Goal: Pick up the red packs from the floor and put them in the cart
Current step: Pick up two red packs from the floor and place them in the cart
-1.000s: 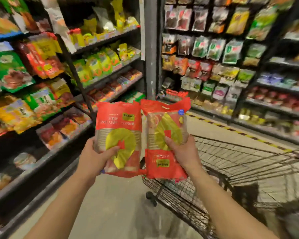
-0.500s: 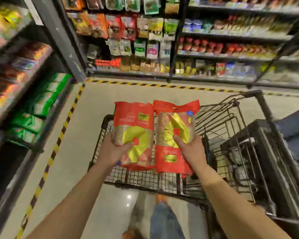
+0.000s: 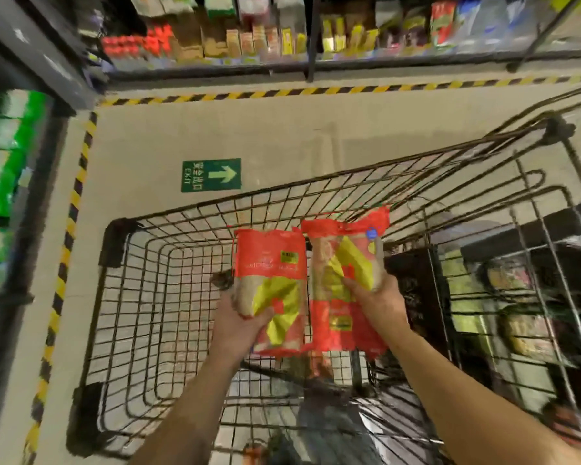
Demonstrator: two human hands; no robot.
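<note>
Fingers [image 3: 353, 284] of each hand are wrapped around a red pack, both held above the cart [image 3: 121, 243] near its right edge. The left pack [image 3: 270, 263] and right pack [image 3: 336, 317] are lifted but not yet released; the basket appears otherwise bare.

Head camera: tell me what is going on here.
A person stands in a shop aisle at a wire cart. The left hand grips one red pack, the right hand grips another red pack. Both packs are held side by side above the cart's basket, not yet let go.
</note>
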